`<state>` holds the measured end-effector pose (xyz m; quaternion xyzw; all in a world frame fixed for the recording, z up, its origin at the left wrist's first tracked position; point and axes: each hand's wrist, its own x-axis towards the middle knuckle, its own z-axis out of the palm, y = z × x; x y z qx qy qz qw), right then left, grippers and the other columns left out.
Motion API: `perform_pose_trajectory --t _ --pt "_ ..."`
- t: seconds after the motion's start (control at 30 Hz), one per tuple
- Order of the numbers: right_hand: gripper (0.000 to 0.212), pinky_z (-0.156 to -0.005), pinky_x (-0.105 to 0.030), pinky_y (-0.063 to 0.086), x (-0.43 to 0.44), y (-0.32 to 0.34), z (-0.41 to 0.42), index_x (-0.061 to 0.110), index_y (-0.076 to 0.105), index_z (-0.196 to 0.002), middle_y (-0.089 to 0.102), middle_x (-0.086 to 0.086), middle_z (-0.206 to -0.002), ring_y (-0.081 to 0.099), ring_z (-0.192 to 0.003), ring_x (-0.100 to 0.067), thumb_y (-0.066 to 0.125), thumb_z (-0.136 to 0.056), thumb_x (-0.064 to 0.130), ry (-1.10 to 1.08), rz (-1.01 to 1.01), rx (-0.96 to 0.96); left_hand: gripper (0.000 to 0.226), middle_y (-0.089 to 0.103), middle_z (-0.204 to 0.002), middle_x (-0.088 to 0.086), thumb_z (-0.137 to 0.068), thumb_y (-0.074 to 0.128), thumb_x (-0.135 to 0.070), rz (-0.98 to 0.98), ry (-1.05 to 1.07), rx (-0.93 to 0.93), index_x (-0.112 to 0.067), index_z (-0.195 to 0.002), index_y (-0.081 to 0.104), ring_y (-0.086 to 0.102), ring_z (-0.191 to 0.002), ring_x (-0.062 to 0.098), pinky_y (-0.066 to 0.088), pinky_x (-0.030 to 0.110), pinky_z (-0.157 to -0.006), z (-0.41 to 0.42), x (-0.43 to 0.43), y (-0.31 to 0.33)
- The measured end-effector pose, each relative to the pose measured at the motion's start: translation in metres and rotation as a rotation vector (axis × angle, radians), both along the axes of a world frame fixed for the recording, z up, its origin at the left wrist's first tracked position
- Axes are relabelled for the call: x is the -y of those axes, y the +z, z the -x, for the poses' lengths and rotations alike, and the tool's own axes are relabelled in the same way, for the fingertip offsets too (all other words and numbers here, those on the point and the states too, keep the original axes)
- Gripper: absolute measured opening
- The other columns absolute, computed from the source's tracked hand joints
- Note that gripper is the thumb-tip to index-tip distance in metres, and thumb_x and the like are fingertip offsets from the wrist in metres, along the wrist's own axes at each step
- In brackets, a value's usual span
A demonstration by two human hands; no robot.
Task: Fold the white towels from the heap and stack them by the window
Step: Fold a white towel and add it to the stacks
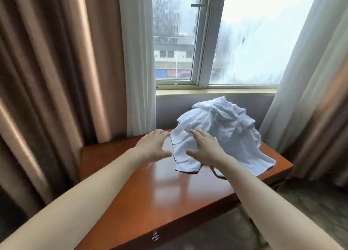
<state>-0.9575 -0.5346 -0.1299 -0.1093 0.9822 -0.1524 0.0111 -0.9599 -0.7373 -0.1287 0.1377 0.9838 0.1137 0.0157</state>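
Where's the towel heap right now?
Head view: the towel heap sits on the far right part of the wooden table, just below the window sill, with the right hand spread over its near left edge.

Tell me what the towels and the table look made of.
Towels: soft white cloth, probably cotton, matte; they crumple into loose folds and show a dark stitched hem. Table: reddish-brown wood or veneer with a glossy varnish; window light reflects off its top.
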Motion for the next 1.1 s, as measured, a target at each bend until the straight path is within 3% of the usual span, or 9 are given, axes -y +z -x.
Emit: perform_pose_trajectory --t 0.17,0.67,1.1 --pt "0.073 -0.119 -0.055 0.009 -0.028 -0.006 0.055 0.023 0.023 -0.153 0.024 0.000 -0.157 0.019 -0.147 -0.022 0.058 -0.090 0.036 -0.035 0.025 -0.026 0.079 0.028 -0.156 -0.002 -0.087 0.064 -0.046 -0.031 -0.036 0.001 -0.023 -0.153 0.027 0.029 -0.143 0.018 0.029 0.034 -0.114 0.060 -0.029 -0.006" --pt "0.079 -0.119 -0.051 0.018 -0.155 0.001 0.301 0.021 0.021 -0.155 0.023 -0.005 -0.160 0.019 -0.148 -0.023 0.060 -0.089 0.037 -0.002 0.019 -0.034 0.078 0.027 -0.157 -0.002 -0.090 0.063 -0.048 -0.076 0.030 -0.010 -0.022 -0.154 0.026 0.027 -0.144 0.018 0.028 0.037 -0.116 0.288 -0.158 0.001" --pt "0.078 -0.119 -0.052 0.010 -0.228 -0.014 0.330 0.023 0.017 -0.156 0.018 0.000 -0.162 0.012 -0.150 -0.020 0.058 -0.092 0.041 -0.113 0.059 -0.004 0.076 0.028 -0.158 -0.004 -0.089 0.063 -0.046 -0.110 -0.066 -0.005 -0.022 -0.153 0.028 0.025 -0.145 0.013 0.029 0.031 -0.112 0.334 -0.221 -0.020"
